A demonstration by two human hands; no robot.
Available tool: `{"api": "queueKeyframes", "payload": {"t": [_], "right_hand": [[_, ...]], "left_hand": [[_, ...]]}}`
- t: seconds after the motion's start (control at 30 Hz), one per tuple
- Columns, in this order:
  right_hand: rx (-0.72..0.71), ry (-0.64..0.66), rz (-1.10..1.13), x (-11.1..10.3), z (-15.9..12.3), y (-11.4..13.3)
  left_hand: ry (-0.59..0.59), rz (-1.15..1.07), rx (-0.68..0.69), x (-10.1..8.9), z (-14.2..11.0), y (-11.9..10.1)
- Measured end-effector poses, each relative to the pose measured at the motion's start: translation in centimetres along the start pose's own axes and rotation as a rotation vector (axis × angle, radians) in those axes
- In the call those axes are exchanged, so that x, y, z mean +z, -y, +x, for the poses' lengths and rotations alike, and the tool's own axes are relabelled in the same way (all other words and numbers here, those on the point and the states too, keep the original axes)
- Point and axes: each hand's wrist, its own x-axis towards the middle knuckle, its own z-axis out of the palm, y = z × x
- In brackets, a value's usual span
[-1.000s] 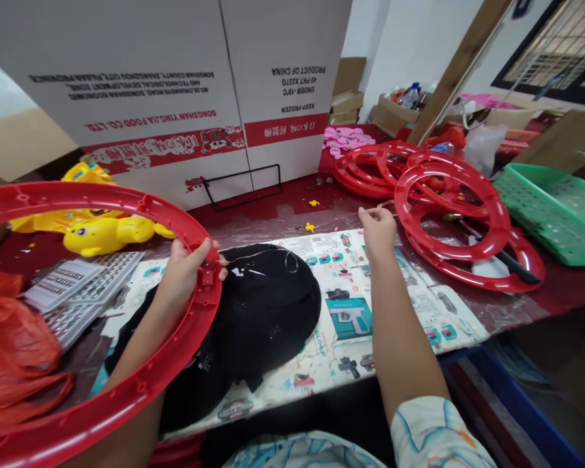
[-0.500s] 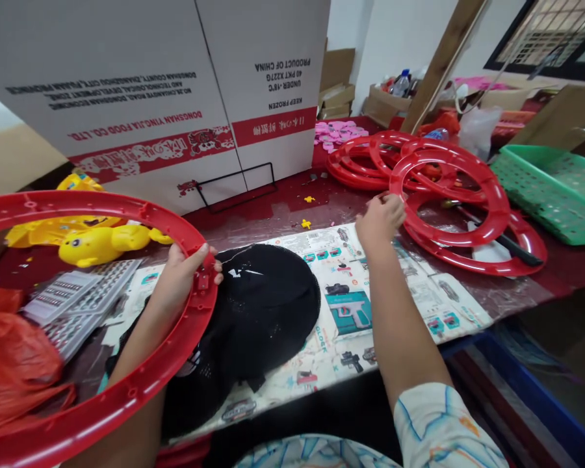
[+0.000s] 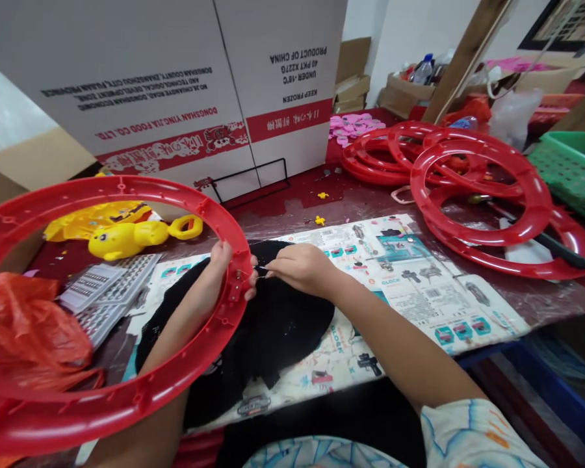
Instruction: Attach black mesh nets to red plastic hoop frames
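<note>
My left hand (image 3: 213, 279) grips the right side of a large red plastic ring (image 3: 173, 369), raised over the table with its ribbed face towards me. Thumb and fingers are wrapped about the rim, beside a small fitting (image 3: 234, 286) on it. Close by, my right hand (image 3: 299, 268) is closed in a pinch at the left fingertips. A thin light thread (image 3: 262, 277) shows between the two hands; its ends are hidden. Beneath them lies a black mesh cloth (image 3: 292, 318), partly covered by the ring and my left arm.
Several red rings (image 3: 480, 237) are piled at the right, beside a green basket (image 3: 572, 172). A yellow toy (image 3: 127, 242), small-parts trays (image 3: 90, 286) and an orange plastic bag (image 3: 34, 325) lie at the left. A large white carton (image 3: 175, 78) stands behind the printed sheet (image 3: 419, 279).
My right hand has moved left from beside the piled rings to the left fingertips. My left hand still holds the ring. The whole view has shifted somewhat.
</note>
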Motion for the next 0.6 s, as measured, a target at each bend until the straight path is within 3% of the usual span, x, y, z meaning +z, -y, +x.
{"api": "queueKeyframes", "payload": {"t": [0.13, 0.33, 0.5, 0.6], "right_hand": [[0.057, -0.028, 0.178, -1.4, -0.1, 0.0], [0.033, 0.134, 0.554, -4.5, 0.3, 0.9], [0.082, 0.109, 0.75, -4.3, 0.5, 1.4], [0.134, -0.013, 0.786, -3.4, 0.6, 1.5]], "left_hand": [[0.122, -0.128, -0.116, 0.1, -0.2, -0.1], [0.188, -0.125, -0.2, -0.1, -0.5, 0.3], [0.191, 0.001, -0.231, 0.7, -1.1, 0.5], [0.21, 0.049, -0.232, 1.3, -1.2, 0.9]]}}
